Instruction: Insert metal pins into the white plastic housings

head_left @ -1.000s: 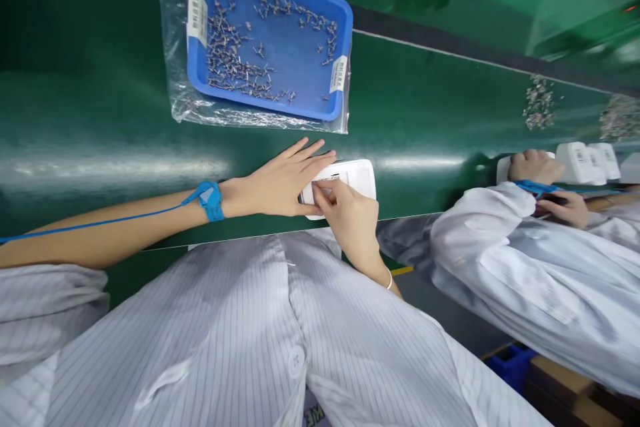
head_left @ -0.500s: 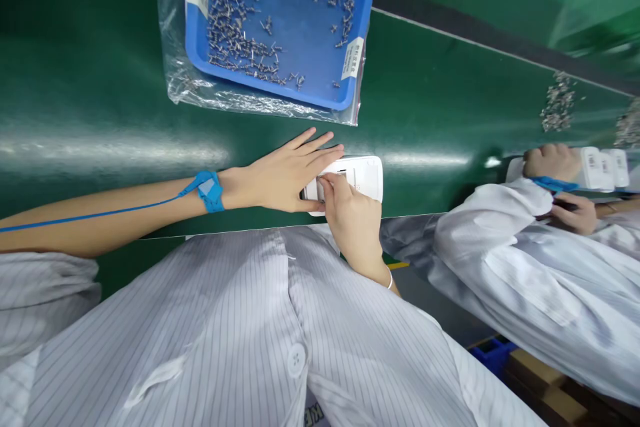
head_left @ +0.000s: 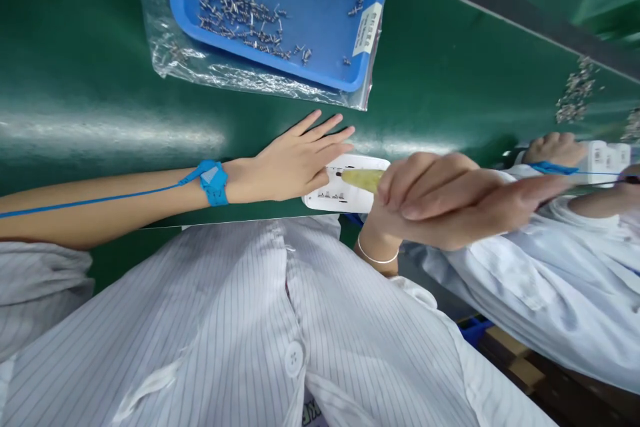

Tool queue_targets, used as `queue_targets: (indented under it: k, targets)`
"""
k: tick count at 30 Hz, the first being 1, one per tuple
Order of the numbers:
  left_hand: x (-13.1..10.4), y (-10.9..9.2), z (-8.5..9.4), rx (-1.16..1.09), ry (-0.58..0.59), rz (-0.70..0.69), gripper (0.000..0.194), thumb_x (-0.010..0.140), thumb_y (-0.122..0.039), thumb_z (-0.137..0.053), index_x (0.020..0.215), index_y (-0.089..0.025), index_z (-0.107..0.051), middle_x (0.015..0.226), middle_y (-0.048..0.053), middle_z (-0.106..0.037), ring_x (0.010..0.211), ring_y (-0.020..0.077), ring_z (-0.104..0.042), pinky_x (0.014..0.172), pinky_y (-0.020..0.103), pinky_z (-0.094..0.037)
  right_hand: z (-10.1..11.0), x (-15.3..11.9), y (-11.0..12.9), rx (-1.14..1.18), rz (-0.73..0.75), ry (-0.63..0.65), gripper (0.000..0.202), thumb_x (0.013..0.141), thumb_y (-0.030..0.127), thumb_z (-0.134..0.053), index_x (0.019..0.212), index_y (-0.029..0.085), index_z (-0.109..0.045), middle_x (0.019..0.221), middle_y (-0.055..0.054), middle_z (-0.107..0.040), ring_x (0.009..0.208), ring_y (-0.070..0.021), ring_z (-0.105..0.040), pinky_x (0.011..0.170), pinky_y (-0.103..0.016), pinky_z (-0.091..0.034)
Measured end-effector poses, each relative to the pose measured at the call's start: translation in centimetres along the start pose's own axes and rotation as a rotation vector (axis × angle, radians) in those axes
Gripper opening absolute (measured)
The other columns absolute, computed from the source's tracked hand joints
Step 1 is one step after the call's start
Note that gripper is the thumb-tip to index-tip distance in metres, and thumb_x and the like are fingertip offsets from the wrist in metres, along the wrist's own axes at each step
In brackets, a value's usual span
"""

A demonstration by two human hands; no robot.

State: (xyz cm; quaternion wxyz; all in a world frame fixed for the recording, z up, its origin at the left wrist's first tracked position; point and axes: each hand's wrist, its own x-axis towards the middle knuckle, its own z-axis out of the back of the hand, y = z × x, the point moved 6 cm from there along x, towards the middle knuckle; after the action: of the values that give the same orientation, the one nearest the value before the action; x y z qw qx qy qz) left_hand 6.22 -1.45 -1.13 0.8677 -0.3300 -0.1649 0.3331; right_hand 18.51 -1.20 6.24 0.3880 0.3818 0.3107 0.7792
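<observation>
A white plastic device [head_left: 367,199] lies near the front edge of the green table, with small slots and markings on its face. My left hand [head_left: 293,159] rests over its left end, fingers spread, a blue strap on the wrist. Above the right part of the device, my right hand [head_left: 445,197] is wrapped round a yellowish tool [head_left: 364,179], whose narrow end points left at a dark hole in the device. The rest of the tool is hidden by the fingers.
Beyond my hands sits a blue tray [head_left: 315,27] of small screws on a clear plastic bag [head_left: 225,77]. At the right, a co-worker's hand [head_left: 555,149] is beside white devices [head_left: 607,160]. Small metal parts [head_left: 575,90] lie in a pile farther back.
My right hand has left its pinch at the device, moved right and up, and now grips the yellowish tool. The device shows a different face. My left hand remains spread, and the view has shifted.
</observation>
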Motion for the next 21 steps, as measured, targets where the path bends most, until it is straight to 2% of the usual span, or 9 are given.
queue_targets:
  k: [3,7,11,12,14,16,17,19,21]
  targets:
    - [0.1,0.1,-0.1,-0.009,-0.044,0.006,0.059,0.096,-0.025,-0.043,0.153,-0.010,-0.039,0.165,0.012,-0.032,0.157,0.0333,-0.015,0.129,0.058,-0.010,0.0,1.0,-1.1,0.203,0.100,-0.269,0.081,0.107,0.056,0.004,0.095,0.030,-0.072,0.042,0.008,-0.016,0.030,-0.0114,-0.033,0.038,-0.022,-0.036]
    - [0.2,0.1,-0.3,0.023,-0.067,-0.005,0.062,0.095,-0.026,-0.045,0.153,-0.008,-0.037,0.163,0.014,-0.035,0.157,0.0344,-0.018,0.129,0.058,-0.012,-1.0,2.3,0.2,0.227,0.162,-0.380,0.070,0.110,0.041,-0.004,0.096,0.027,-0.071,0.043,0.010,-0.013,0.027,-0.0088,-0.026,0.035,-0.018,-0.029]
    - [0.2,0.2,-0.5,0.041,-0.066,-0.008,0.062,0.094,-0.028,-0.046,0.152,-0.008,-0.038,0.162,0.014,-0.036,0.157,0.0340,-0.017,0.130,0.056,-0.011,-0.3,2.4,1.5,0.401,0.278,-0.504,0.050,0.109,0.022,-0.023,0.098,0.031,-0.071,0.045,0.009,-0.020,0.028,-0.0062,-0.024,0.034,-0.014,-0.026]
    - [0.2,0.2,-0.6,0.040,-0.067,-0.011,0.062,0.094,-0.028,-0.046,0.153,-0.009,-0.037,0.162,0.013,-0.037,0.157,0.0333,-0.016,0.130,0.055,-0.010,-0.2,2.5,1.3,0.419,0.260,-0.450,0.047,0.109,0.025,-0.026,0.097,0.032,-0.071,0.046,0.009,-0.025,0.029,-0.0065,-0.029,0.035,-0.015,-0.030]
    - [0.2,0.3,-0.6,0.027,-0.075,-0.017,0.063,0.094,-0.028,-0.046,0.154,-0.011,-0.035,0.162,0.010,-0.038,0.157,0.0314,-0.016,0.131,0.053,-0.008,-0.4,2.6,0.4,0.348,0.119,-0.204,0.049,0.111,0.044,-0.026,0.096,0.031,-0.071,0.050,0.006,-0.036,0.037,-0.0095,-0.045,0.042,-0.020,-0.041]
    - [0.1,0.3,-0.7,0.018,-0.081,-0.017,0.063,0.095,-0.029,-0.045,0.155,-0.012,-0.033,0.162,0.009,-0.038,0.157,0.0305,-0.015,0.131,0.053,-0.006,-0.6,2.3,-1.0,0.215,-0.064,0.053,0.068,0.106,0.065,-0.014,0.096,0.028,-0.071,0.055,0.002,-0.045,0.048,-0.0146,-0.058,0.048,-0.027,-0.049]
    - [0.1,0.4,-0.7,0.021,-0.080,-0.014,0.063,0.096,-0.029,-0.044,0.155,-0.011,-0.033,0.162,0.009,-0.037,0.157,0.0306,-0.015,0.130,0.053,-0.006,-0.4,2.1,-1.5,0.171,-0.127,0.129,0.077,0.103,0.070,-0.009,0.096,0.026,-0.071,0.057,0.000,-0.047,0.052,-0.0166,-0.061,0.050,-0.029,-0.050]
    - [0.1,0.3,-0.8,0.049,-0.067,-0.013,0.062,0.097,-0.030,-0.043,0.154,-0.008,-0.034,0.163,0.012,-0.036,0.157,0.0320,-0.015,0.130,0.054,-0.006,0.0,1.8,-1.8,0.142,-0.182,0.151,0.084,0.100,0.074,-0.003,0.092,0.023,-0.070,0.056,0.000,-0.046,0.054,-0.0179,-0.062,0.049,-0.030,-0.051]
    - [0.1,0.2,-0.9,0.071,-0.061,-0.014,0.061,0.097,-0.031,-0.042,0.152,-0.006,-0.037,0.163,0.013,-0.035,0.157,0.0326,-0.015,0.131,0.053,-0.007,0.2,1.6,-1.8,0.138,-0.193,0.073,0.085,0.101,0.072,-0.001,0.086,0.023,-0.069,0.051,0.001,-0.040,0.050,-0.0174,-0.059,0.048,-0.030,-0.049]
